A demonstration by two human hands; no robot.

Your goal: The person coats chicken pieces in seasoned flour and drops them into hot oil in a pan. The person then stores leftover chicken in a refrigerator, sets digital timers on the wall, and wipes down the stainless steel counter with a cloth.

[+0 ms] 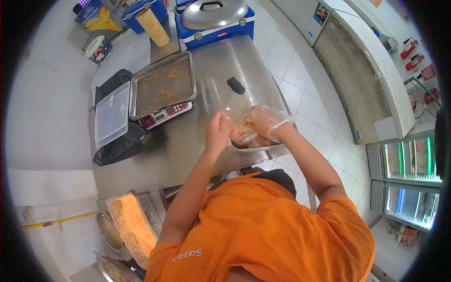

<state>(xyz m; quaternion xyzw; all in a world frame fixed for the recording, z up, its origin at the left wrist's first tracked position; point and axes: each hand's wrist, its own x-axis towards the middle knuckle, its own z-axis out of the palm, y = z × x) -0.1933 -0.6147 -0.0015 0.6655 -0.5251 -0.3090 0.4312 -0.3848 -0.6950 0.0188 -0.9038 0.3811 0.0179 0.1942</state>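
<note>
My right hand (267,121), in a clear plastic glove, is over a metal tray (256,149) at the table's right edge, its fingers curled at pale pieces of food (244,132) that look like raw meat. To the left, my left hand (218,129) is bare and pinches the edge of a clear plastic bag (238,107). The bag stands between my hands, above the tray. What exactly the gloved fingers grip is hidden by the plastic. A small black object (236,85) lies on the metal table just beyond the bag.
A large crumb-strewn tray (162,84) rests on a scale (167,115), beside a clear lid (112,114) and black plastic (120,148). Farther back are a blue cooler (221,35) with a metal lid (213,14) and a roll (152,28). Below left sits an orange powder tray (133,225).
</note>
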